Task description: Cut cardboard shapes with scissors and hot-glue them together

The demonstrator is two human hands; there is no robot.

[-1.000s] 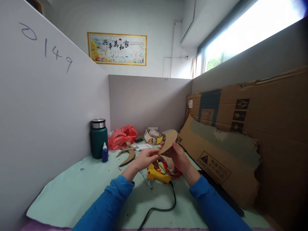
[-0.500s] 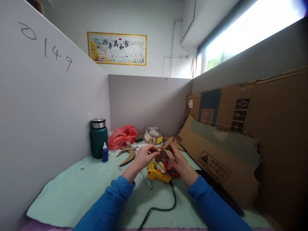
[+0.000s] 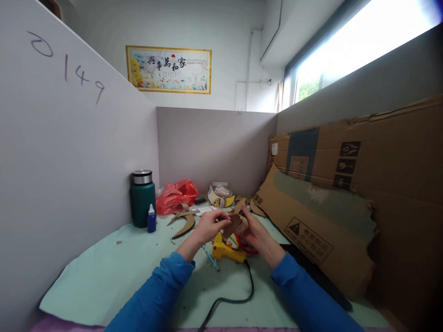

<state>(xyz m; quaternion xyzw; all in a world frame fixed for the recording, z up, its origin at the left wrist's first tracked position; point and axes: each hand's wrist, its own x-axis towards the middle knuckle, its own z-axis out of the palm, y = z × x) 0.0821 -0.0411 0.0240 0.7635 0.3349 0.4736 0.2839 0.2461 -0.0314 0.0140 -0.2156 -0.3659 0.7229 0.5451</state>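
A small cut cardboard piece (image 3: 234,226) is held up between both hands above the table. My right hand (image 3: 254,229) is closed around its right side, with the thumb along the upper edge. On the left, my left hand (image 3: 212,226) pinches at the piece's near edge; its fingertips partly cover what they grip. Just below the hands lies a yellow glue gun (image 3: 226,251), its black cord (image 3: 249,286) running toward the front edge. Red-handled scissors (image 3: 246,246) lie partly hidden behind it and my right hand. A light blue stick (image 3: 211,258) is beside the glue gun.
Left stand a green bottle (image 3: 142,200) and a small blue dropper bottle (image 3: 151,220). Curved cardboard scraps (image 3: 187,227) and a red plastic bag (image 3: 176,196) lie farther back. Large cardboard sheets (image 3: 311,221) lean along the right side. Grey partitions (image 3: 214,147) enclose the table.
The cardboard piece has turned in my hands, so more of its flat face shows. My right hand has shifted slightly left; my left hand stays almost in place.
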